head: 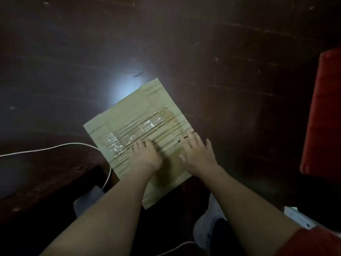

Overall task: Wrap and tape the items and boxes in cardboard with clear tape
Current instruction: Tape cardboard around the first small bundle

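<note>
A flat, creased sheet of tan cardboard (142, 106) lies turned at an angle on the dark wooden table (221, 61), its near corner hanging over the table's edge. Strips of clear tape (115, 145) shine across its middle and left part. My left hand (145, 156) presses flat on the cardboard near its centre, fingers straight. My right hand (198, 152) lies flat beside it on the sheet's right part, fingers spread and reaching its torn right edge. No tape roll is in view.
A white cable (55, 147) curves over the table's left side and drops past the near edge. A red padded object (324, 111) stands at the right. A white box-like item (299, 217) sits at the lower right. A bright light reflection glares behind the cardboard.
</note>
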